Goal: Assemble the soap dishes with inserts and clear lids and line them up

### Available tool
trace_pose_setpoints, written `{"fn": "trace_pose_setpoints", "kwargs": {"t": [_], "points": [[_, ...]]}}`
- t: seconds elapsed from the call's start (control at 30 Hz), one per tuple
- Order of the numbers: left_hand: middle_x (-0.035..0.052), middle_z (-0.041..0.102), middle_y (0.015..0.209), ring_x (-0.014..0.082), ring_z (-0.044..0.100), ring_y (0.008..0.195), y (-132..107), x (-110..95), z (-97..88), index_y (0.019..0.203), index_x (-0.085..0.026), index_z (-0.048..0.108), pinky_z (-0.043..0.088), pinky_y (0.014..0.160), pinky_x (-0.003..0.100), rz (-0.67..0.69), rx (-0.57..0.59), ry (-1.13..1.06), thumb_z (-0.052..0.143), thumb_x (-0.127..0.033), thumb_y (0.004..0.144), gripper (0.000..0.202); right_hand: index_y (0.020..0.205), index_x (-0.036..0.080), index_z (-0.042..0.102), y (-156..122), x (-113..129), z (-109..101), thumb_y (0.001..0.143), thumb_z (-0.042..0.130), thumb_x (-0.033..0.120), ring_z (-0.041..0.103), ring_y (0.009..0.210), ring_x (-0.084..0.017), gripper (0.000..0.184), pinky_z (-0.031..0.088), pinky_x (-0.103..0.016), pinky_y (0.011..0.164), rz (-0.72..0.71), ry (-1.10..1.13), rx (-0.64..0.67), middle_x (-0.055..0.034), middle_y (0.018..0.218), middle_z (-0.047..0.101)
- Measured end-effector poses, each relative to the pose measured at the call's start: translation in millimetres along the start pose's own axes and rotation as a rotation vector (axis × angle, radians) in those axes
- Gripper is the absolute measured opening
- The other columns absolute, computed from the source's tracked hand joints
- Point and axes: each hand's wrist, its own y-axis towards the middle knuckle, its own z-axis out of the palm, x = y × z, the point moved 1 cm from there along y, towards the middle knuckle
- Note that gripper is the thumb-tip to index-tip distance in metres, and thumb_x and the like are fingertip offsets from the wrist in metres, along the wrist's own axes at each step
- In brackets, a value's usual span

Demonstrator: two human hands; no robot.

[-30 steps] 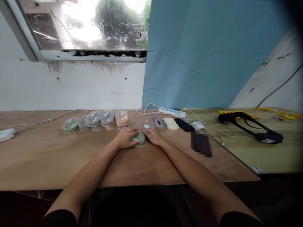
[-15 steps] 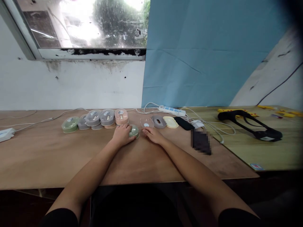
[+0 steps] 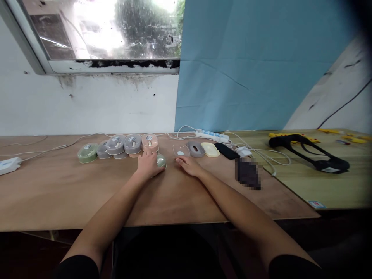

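The person has 2 bare hands on the wooden counter (image 3: 58,190). The left hand (image 3: 148,164) is with the fingers pressed together, and its side touches a small green oval plastic case (image 3: 161,160), which lies on the counter between the 2 hands. I cannot tell if this hand really grips the case. The right hand (image 3: 188,166) lies flat and open on the counter, just in front of a clear oval plastic lid (image 3: 180,150). Behind the left hand stands a pink oval case (image 3: 150,142).
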Motion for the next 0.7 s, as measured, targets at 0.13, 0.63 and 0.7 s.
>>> {"fn": "trace_pose_setpoints", "kwargs": {"t": [0.13,0.63,0.7], "points": [[0.0222,0.05,0.129,0.0396,0.047,0.115,1.6,7.1,-0.7,0.116,-0.016,0.056,0.038,0.089,0.048,0.008,0.0,-0.015,0.062,-0.068,0.06,0.077,0.106,0.019,0.065,-0.7,0.3,-0.5,0.095,0.034,0.057,0.062,0.083,-0.02,0.051,0.042,-0.029,0.073,0.009,0.011,-0.003,-0.0049,0.085,0.069],[0.0221,0.054,0.125,0.0404,0.048,0.115,4.6,10.1,1.5,0.112,-0.015,0.059,0.04,0.088,0.048,0.063,-0.016,0.007,0.062,-0.068,0.063,0.072,0.098,0.019,0.065,1.2,2.4,-1.0,0.096,0.035,0.055,0.061,0.08,-0.018,0.047,0.04,-0.026,0.069,0.006,-0.081,0.03,-0.0053,0.089,0.069],[0.0226,0.054,0.125,0.0407,0.048,0.115,5.1,9.5,0.8,0.112,-0.014,0.059,0.04,0.088,0.048,0.071,-0.012,0.016,0.063,-0.068,0.062,0.073,0.097,0.019,0.066,1.7,3.1,-3.7,0.096,0.035,0.054,0.061,0.081,-0.018,0.046,0.04,-0.026,0.07,-0.017,-0.096,0.052,-0.0055,0.089,0.069]]}}
